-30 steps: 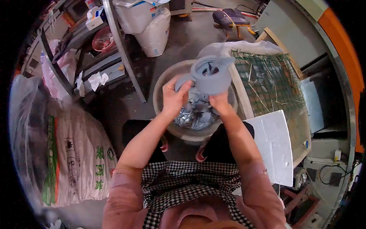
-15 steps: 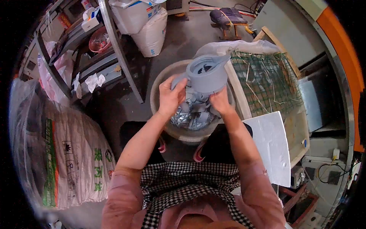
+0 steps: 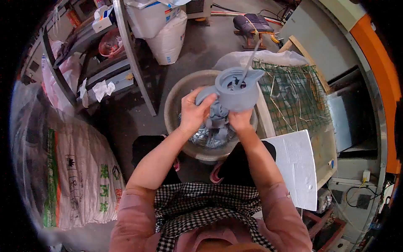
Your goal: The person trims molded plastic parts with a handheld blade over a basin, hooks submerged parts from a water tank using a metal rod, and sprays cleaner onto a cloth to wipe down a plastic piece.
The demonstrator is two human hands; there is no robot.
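Note:
A grey plastic jug (image 3: 239, 98) with a pointed spout is held up above a wide round tub (image 3: 173, 96). My left hand (image 3: 194, 112) is closed around the jug's handle, thumb on top. Under the jug's body, my right hand (image 3: 241, 119) grips it near the base; the fingertips are hidden behind it. A thin grey strip (image 3: 251, 59) sticks up out of the jug's mouth, where dark openings show. Grey plastic scraps (image 3: 216, 130) fill the tub below my hands.
Right of the tub lies a wooden-framed box with green netting (image 3: 289, 96) and a white foam sheet (image 3: 294, 168). On the left are a metal rack (image 3: 134, 63) and a large woven sack (image 3: 84, 176). White bags (image 3: 168, 42) and a cushioned stool (image 3: 253, 24) stand farther back.
The jug has shifted slightly right and down in view, with both hands still on it. The thin strip now stands up steeply from its mouth.

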